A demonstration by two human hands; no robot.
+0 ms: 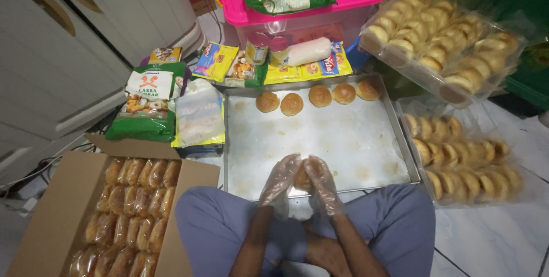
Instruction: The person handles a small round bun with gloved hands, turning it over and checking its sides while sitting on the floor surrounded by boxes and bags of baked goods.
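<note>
Both my hands wear thin clear plastic gloves and meet at the near edge of a metal baking tray (354, 139). My left hand (279, 178) and my right hand (323, 182) cup one golden bun (302, 177) between them, mostly hidden by the fingers. Along the tray's far edge lie several loose buns (291, 104) in a row. I sit cross-legged in blue trousers, knees just under the tray.
A cardboard box (51, 208) at left holds several wrapped buns. Bags of buns lie at right (463, 162) and on a tilted tray (446, 36). Green flour bags (150, 108), packets, cans and a pink-lidded tub (320, 2) stand behind. White cabinet at far left.
</note>
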